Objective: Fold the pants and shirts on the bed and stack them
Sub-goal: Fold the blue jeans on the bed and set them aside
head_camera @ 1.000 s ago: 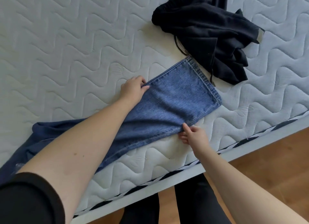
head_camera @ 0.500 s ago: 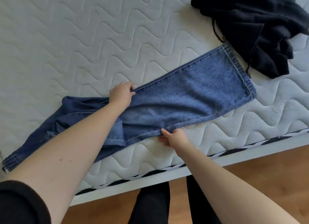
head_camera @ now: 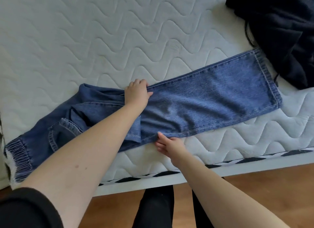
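Observation:
Blue jeans (head_camera: 203, 105) lie lengthwise along the near side of the white quilted mattress (head_camera: 102, 40), legs laid together with the hems at the right and the crumpled waistband at the left. My left hand (head_camera: 136, 94) grips the far edge of the legs near the middle. My right hand (head_camera: 167, 143) pinches the near seam opposite it. A heap of black clothes (head_camera: 280, 32) sits at the top right, just beyond the hems.
The mattress edge with a black-and-white trim (head_camera: 254, 159) runs along the front, above a white bed frame. Below it is a wooden floor (head_camera: 263, 202) where my black-clad legs (head_camera: 153, 210) stand.
Both hands have slid leftward along the jeans' legs, from near the hems toward the middle. The view has shifted left, showing the waistband end.

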{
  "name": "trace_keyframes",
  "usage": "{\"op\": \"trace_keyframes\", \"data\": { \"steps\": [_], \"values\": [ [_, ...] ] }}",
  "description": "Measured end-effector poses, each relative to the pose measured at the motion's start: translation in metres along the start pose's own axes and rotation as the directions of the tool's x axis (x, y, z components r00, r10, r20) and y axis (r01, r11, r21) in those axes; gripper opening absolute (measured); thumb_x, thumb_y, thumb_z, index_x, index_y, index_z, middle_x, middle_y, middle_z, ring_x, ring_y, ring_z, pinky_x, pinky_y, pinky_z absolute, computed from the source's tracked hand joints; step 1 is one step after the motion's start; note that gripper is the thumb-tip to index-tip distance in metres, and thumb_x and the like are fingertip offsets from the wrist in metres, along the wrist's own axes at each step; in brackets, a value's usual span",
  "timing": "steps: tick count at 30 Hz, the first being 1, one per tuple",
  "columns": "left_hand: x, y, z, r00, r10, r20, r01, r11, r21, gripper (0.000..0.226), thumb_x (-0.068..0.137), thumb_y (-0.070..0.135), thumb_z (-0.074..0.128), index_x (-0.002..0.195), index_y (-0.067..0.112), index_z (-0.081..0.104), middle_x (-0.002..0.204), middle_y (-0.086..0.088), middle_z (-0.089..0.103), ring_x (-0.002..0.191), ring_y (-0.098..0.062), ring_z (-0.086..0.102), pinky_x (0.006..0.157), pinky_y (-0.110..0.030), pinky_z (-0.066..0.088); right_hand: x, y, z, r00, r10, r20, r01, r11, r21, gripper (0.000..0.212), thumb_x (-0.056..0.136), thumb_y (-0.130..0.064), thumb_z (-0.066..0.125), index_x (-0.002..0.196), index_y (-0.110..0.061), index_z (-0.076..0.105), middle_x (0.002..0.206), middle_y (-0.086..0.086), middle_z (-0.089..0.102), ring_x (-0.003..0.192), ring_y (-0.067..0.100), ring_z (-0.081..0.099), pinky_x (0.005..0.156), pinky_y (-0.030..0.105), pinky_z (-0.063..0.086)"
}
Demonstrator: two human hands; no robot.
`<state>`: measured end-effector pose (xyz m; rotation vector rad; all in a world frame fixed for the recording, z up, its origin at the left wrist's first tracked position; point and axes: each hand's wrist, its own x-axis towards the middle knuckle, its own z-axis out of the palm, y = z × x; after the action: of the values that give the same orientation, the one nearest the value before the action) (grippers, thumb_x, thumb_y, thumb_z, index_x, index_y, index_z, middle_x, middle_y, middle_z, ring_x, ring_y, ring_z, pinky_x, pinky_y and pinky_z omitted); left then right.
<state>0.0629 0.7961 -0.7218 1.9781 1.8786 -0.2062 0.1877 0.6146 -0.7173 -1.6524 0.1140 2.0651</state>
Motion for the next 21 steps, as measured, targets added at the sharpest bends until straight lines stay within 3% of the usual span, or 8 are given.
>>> {"op": "trace_keyframes", "data": {
  "steps": [2, 4, 11, 15, 17, 21],
  "values": [
    [0.0, -0.006, -0.001, 1.0, -0.03, 0.001, 0.03, 0.999, -0.046, 0.024, 0.094, 0.029, 0.062, 0.115, 0.018, 0.06, 0.118, -0.005, 0.058, 0.111, -0.027, 0.051, 0.088, -0.035, 0.035, 0.002, 0.003, 0.002, 0.993, -0.036, -0.116, 0.024, 0.994, -0.103, 0.017, 0.091, -0.017, 0.068, 0.081, -0.004, 0.062, 0.075, 0.007, 0.066, 0.062, 0.014, 0.066, 0.062, 0.024, 0.057],
    [0.001, -0.01, -0.001, 0.999, -0.039, -0.004, 0.039, 0.996, -0.085, 0.016, 0.095, 0.022, 0.06, 0.11, 0.017, 0.061, 0.115, -0.005, 0.061, 0.106, -0.026, 0.052, 0.086, -0.033, 0.035, -0.003, 0.01, -0.004, 0.981, -0.078, -0.179, 0.042, 0.979, -0.197, 0.01, 0.091, -0.014, 0.067, 0.087, -0.006, 0.064, 0.077, 0.005, 0.072, 0.067, 0.014, 0.072, 0.06, 0.026, 0.058],
    [0.001, -0.009, -0.001, 0.999, 0.03, -0.042, -0.036, 0.988, -0.147, 0.013, 0.096, 0.023, 0.056, 0.103, 0.013, 0.063, 0.103, -0.008, 0.064, 0.098, -0.03, 0.055, 0.081, -0.039, 0.042, -0.014, 0.023, -0.011, 0.975, 0.066, -0.214, -0.117, 0.965, -0.233, 0.029, 0.096, -0.027, 0.061, 0.085, -0.001, 0.064, 0.07, 0.009, 0.071, 0.051, 0.015, 0.067, 0.045, 0.022, 0.049],
    [-0.004, -0.02, -0.009, 0.998, 0.022, -0.057, -0.036, 0.967, -0.252, 0.019, 0.099, 0.026, 0.052, 0.104, 0.012, 0.065, 0.104, -0.007, 0.066, 0.098, -0.028, 0.057, 0.084, -0.041, 0.046, -0.023, 0.001, -0.018, 0.982, 0.154, -0.107, -0.187, 0.83, -0.526, 0.043, 0.096, -0.04, 0.057, 0.078, -0.003, 0.066, 0.064, 0.008, 0.07, 0.048, 0.016, 0.064, 0.044, 0.019, 0.046],
    [-0.007, -0.035, -0.017, 0.997, 0.014, -0.08, -0.035, 0.966, -0.256, 0.019, 0.099, 0.022, 0.05, 0.105, 0.011, 0.065, 0.105, -0.009, 0.066, 0.1, -0.029, 0.058, 0.086, -0.043, 0.046, -0.029, -0.015, -0.018, 0.986, 0.168, -0.019, -0.139, 0.739, -0.659, 0.045, 0.098, -0.042, 0.053, 0.08, -0.004, 0.068, 0.065, 0.006, 0.072, 0.052, 0.014, 0.067, 0.044, 0.018, 0.047],
    [-0.013, -0.079, -0.031, 0.998, 0.029, -0.062, -0.039, 0.985, -0.167, 0.017, 0.096, 0.014, 0.054, 0.105, 0.012, 0.069, 0.106, -0.008, 0.069, 0.101, -0.03, 0.059, 0.088, -0.042, 0.045, -0.026, -0.06, -0.001, 0.997, -0.025, 0.078, 0.072, 0.709, -0.702, 0.034, 0.098, -0.036, 0.054, 0.082, -0.01, 0.069, 0.072, 0.003, 0.075, 0.062, 0.014, 0.071, 0.049, 0.02, 0.05]
  ]
}}
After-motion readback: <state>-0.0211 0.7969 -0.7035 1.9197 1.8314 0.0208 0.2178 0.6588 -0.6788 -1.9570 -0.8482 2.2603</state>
